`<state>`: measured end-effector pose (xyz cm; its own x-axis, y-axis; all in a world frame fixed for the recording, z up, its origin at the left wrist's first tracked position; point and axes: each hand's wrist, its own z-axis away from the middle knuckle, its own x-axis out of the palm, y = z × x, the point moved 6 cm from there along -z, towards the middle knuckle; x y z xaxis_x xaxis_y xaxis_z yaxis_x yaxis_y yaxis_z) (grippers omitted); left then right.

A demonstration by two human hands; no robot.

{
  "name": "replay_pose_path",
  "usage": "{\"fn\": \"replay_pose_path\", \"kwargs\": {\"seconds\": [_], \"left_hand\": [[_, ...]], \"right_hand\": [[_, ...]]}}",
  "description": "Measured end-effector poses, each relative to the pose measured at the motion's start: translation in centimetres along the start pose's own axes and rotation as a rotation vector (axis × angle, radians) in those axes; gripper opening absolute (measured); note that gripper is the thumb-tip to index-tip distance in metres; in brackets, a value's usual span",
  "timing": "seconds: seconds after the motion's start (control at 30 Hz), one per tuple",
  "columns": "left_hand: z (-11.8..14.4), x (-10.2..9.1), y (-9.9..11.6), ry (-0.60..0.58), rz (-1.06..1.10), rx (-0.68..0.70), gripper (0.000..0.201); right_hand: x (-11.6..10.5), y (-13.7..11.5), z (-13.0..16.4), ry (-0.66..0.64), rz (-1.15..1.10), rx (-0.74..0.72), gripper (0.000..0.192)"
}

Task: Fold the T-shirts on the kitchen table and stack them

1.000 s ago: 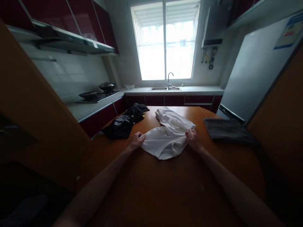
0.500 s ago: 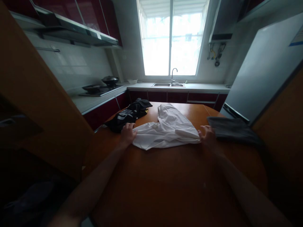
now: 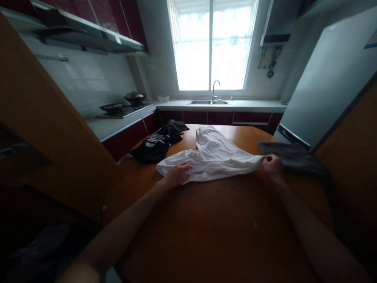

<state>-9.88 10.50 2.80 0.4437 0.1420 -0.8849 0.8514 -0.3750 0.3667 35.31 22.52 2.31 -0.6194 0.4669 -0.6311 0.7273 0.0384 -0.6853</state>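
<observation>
Far left on the round orange-brown wooden table: crumpled black garment with pale stripes, well apart from both hands. Next, left hand, palm down, fingers spread and nearly flat, pressing the near left part of the thin white cloth garment; nothing pinched there, only pinned to the tabletop. Centre: white garment lying across the far half of the table, long axis running left to right between the two hands, a second lobe trailing away toward the window side. Near edge drawn fairly taut toward the right. Right of centre: right hand, fingers curled closed on the garment's right corner, thumb and forefinger gripping the hem just above the tabletop. Farthest right: flat folded dark grey cloth, just beside the right hand, behind it. Both hands on the garment, one at each end of its long axis.
</observation>
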Motion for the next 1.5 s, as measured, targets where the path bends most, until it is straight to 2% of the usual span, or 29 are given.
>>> {"fn": "replay_pose_path", "kwargs": {"seconds": [0.1,0.17,0.23,0.33,0.4,0.43,0.53,0.6,0.63,0.7,0.77,0.8,0.87,0.93,1.0,1.07,1.13,1.2,1.23,1.37,1.43,1.5], "left_hand": [[0.1,0.4,2.8,-0.025,0.035,0.095,0.023],[0.2,1.0,4.8,-0.079,0.012,0.143,0.024],[0.4,1.7,6.4,-0.122,-0.019,0.199,0.021],[0.8,2.1,8.3,-0.156,-0.013,0.334,0.021],[1.2,2.1,9.4,-0.201,0.013,0.446,0.027],[1.4,2.1,10.0,-0.23,0.024,0.494,0.032],[2.1,2.0,11.2,-0.317,0.052,0.591,0.035],[2.2,1.7,11.5,-0.349,0.107,0.596,0.029],[2.1,1.5,11.2,-0.342,0.144,0.571,0.026],[1.6,0.7,9.8,-0.276,0.197,0.471,0.026],[1.0,-0.3,7.4,-0.203,0.199,0.34,0.027],[0.9,-0.7,6.0,-0.203,0.189,0.274,0.026],[1.0,-1.0,3.2,-0.297,0.17,0.151,0.025],[1.6,-1.2,1.2,-0.447,0.156,0.068,0.034],[2.3,-1.6,0.1,-0.537,0.145,0.039,0.051],[2.6,-2.1,-0.2,-0.544,0.14,0.038,0.059],[2.7,-2.2,0.1,-0.533,0.132,0.059,0.043],[2.5,-2.0,0.5,-0.487,0.102,0.103,0.026],[2.3,-1.9,0.5,-0.437,0.072,0.119,0.026],[1.3,-1.4,0.0,-0.179,-0.044,0.103,0.05],[0.9,-1.1,-0.5,-0.129,-0.021,0.076,0.042],[0.5,-1.2,-1.1,-0.093,0.018,0.02,0.027]], "right_hand": [[-1.1,1.7,-1.0,-0.013,-0.023,0.042,0.012],[-1.7,1.4,-1.1,0.022,-0.027,0.035,0.019],[-2.3,-0.3,-0.6,0.104,-0.044,-0.05,0.026],[-2.2,-4.6,1.6,0.152,-0.138,-0.328,0.025],[-0.9,-7.7,4.1,0.046,-0.192,-0.514,0.021],[0.0,-9.3,5.7,-0.059,-0.21,-0.636,0.023],[2.6,-13.2,11.4,-0.42,-0.18,-0.975,0.05],[3.7,-14.3,14.3,-0.625,-0.111,-1.095,0.069],[4.0,-14.6,15.3,-0.7,-0.078,-1.12,0.073],[4.2,-14.6,16.0,-0.794,-0.038,-1.118,0.065],[4.0,-14.3,15.7,-0.843,-0.03,-1.081,0.05],[3.9,-14.1,15.5,-0.864,-0.031,-1.057,0.044],[3.5,-13.8,15.0,-0.911,-0.03,-1.014,0.033],[3.3,-13.5,15.0,-0.96,-0.015,-0.987,0.019],[3.3,-13.4,15.2,-0.979,0.024,-0.973,0.011],[3.6,-13.2,15.2,-0.957,0.057,-0.97,0.013],[3.9,-13.0,14.7,-0.917,0.046,-0.941,0.004],[4.0,-12.6,13.5,-0.85,-0.013,-0.845,0.006],[3.9,-12.3,12.7,-0.795,-0.052,-0.78,0.007],[2.5,-11.0,9.2,-0.478,-0.215,-0.588,0.011],[1.9,-10.3,7.9,-0.369,-0.275,-0.519,0.011],[1.9,-9.5,7.0,-0.33,-0.308,-0.45,0.013]]}}
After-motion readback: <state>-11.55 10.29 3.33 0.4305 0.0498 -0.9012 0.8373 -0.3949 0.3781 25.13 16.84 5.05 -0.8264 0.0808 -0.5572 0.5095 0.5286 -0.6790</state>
